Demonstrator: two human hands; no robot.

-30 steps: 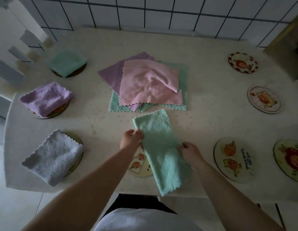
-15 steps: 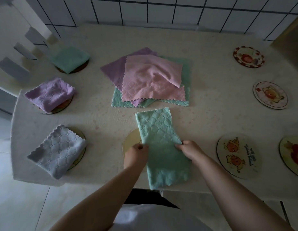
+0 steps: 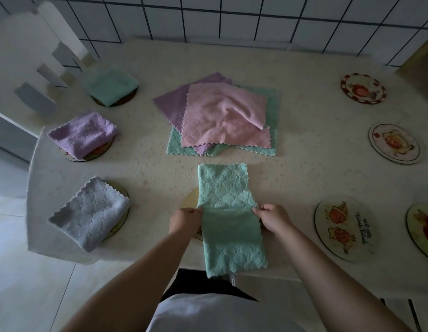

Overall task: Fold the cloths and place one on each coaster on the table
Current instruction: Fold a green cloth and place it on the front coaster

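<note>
Mint-green cloth [image 3: 228,212], embossed scallop/diamond quilting, scalloped hem. Pile at centre: pink cloth [image 3: 222,116] on top, purple cloth [image 3: 171,104] under it, mint-green cloth at bottom [image 3: 175,146]; zigzag edges seen on all three. Folded cloths on left coasters: grey-lavender [image 3: 88,214] with the same quilted pattern, purple [image 3: 82,134], mint green [image 3: 109,86]. Coasters at right: cream with red-orange cartoon figures [image 3: 341,227]; farthest one [image 3: 362,88] rimmed in red-and-white checks. Tablecloth [image 3: 304,168] cream, faint small floral print. Wall tiles [image 3: 232,20] white, dark grout.
</note>
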